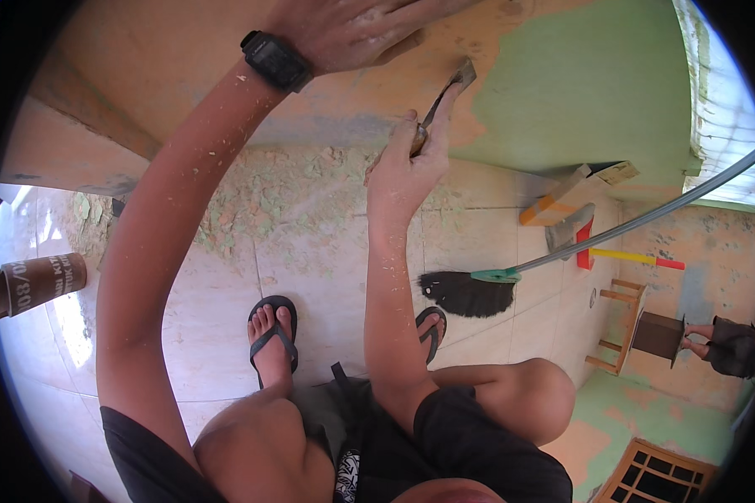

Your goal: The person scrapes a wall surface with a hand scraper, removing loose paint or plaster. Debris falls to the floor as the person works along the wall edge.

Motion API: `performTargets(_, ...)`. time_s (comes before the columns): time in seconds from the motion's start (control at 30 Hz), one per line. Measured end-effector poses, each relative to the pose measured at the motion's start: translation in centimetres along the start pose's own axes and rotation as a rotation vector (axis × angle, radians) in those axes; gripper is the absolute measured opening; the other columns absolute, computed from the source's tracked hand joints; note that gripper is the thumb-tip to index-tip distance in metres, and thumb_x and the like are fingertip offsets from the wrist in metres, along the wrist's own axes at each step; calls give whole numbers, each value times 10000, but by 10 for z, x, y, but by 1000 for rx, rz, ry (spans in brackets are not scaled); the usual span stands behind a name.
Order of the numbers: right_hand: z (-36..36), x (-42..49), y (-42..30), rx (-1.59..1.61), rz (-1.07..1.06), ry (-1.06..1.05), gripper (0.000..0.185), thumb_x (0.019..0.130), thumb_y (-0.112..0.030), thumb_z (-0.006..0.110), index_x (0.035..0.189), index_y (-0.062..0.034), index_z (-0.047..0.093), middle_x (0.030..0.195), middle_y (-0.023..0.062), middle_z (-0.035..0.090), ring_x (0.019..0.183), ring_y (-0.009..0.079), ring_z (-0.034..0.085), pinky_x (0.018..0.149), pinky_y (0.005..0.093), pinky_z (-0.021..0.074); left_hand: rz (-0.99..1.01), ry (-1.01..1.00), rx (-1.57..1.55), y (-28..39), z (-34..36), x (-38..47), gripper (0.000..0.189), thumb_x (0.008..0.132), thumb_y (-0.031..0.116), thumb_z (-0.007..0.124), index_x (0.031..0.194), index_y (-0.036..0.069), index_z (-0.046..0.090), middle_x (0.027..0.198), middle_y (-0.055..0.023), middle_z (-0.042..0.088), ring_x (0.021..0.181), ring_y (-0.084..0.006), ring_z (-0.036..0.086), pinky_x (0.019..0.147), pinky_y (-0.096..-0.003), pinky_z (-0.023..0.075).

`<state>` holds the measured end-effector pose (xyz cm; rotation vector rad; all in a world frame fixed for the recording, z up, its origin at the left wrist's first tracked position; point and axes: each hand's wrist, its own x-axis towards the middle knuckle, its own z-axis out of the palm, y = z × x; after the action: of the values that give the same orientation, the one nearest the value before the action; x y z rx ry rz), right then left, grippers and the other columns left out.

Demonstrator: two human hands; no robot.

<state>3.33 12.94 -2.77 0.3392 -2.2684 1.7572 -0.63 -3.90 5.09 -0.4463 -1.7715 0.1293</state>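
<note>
My right hand [409, 160] grips the wooden handle of a putty knife [440, 100], index finger stretched along the metal blade. The blade tip rests on the wall [541, 88], close to where green paint meets bare orange-brown plaster. My left hand [365, 31], dusty and wearing a black watch [277, 61], lies against the bare plaster with its fingers extended. Its fingertips run past the top of the picture. Paint flakes [239, 214] litter the tiled floor along the wall's foot, and bits of them stick to both forearms.
A broom [469, 292] with black bristles lies to the right, near a red dustpan [583, 245] and a cardboard box [553, 201]. At far left is a brown cylindrical container [44, 283]. Another person [727, 346] stands on a dark support by a wooden stool [626, 327].
</note>
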Motion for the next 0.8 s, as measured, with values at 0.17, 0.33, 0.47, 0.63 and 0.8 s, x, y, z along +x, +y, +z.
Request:
performTargets(0.17, -1, 12, 4, 119, -94, 17, 589, 966, -41, 466, 1526, -50, 283, 577, -38, 378, 412, 48, 321, 389, 257, 300, 22, 13, 67, -2, -1, 0, 615, 753, 155, 570, 1364, 97, 525, 1458, -44, 503, 1375, -187, 440, 1183, -433, 285)
performTargets(0.33, -9, 33, 19, -53, -283, 24, 609, 958, -31, 451, 1536, -83, 266, 632, -8, 425, 428, 59, 338, 390, 249, 317, -6, -6, 28, 0, -2, -1, 639, 754, 172, 576, 1386, 119, 508, 1468, -38, 491, 1374, -183, 439, 1179, -423, 297)
performTargets(0.47, -27, 36, -45, 232, 186, 56, 642, 958, -58, 460, 1550, -188, 247, 724, -4, 444, 503, 60, 383, 415, 233, 325, 24, -3, 20, -3, -3, -3, 618, 778, 172, 558, 1390, 108, 504, 1465, -46, 493, 1373, -185, 441, 1181, -421, 297)
performTargets(0.63, -82, 102, -66, 501, 117, 143, 645, 957, -76, 481, 1546, -191, 245, 657, -7, 422, 448, 68, 346, 388, 233, 310, -29, -72, -26, 1, -11, 0, 601, 786, 153, 559, 1383, 102, 510, 1458, -65, 498, 1371, -189, 442, 1183, -424, 298)
performTargets(0.8, -42, 52, -21, 45, -4, 85, 604, 959, -42, 474, 1529, -149, 306, 666, 7, 459, 440, 64, 344, 407, 239, 319, -1, 53, -21, 0, 6, -3, 599, 783, 164, 564, 1377, 105, 517, 1465, -61, 491, 1379, -186, 432, 1183, -427, 293)
